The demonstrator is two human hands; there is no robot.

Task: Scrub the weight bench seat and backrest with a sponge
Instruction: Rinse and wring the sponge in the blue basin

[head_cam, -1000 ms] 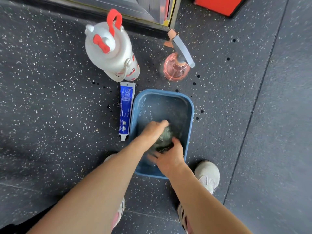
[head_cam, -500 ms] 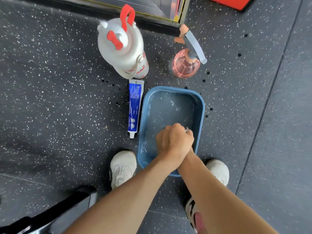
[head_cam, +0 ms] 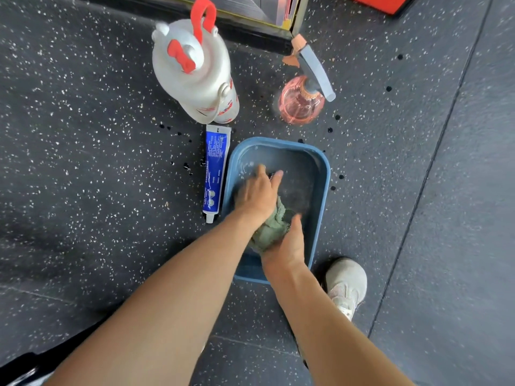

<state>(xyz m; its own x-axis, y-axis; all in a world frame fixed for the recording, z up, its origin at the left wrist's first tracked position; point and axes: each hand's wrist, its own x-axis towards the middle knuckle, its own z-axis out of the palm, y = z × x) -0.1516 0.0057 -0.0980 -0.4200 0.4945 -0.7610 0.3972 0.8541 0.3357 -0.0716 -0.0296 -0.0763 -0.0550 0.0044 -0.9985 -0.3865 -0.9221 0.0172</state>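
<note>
A blue plastic basin with water sits on the speckled floor in front of me. Both my hands are inside it. A green sponge-like wad is squeezed between them. My left hand lies on top of it with fingers stretched toward the far end, a dark scrubby bit showing at the fingertips. My right hand grips the wad from the near side. The weight bench is not in view.
A blue and white tube lies just left of the basin. Behind stand a white bottle with red handle and bow and a pink spray bottle. My shoe is right of the basin. Water drops dot the floor.
Half a second ago both hands were clenched together in one fist over the basin. Now they have parted, the left hand flattened forward, and the green wad shows between them.
</note>
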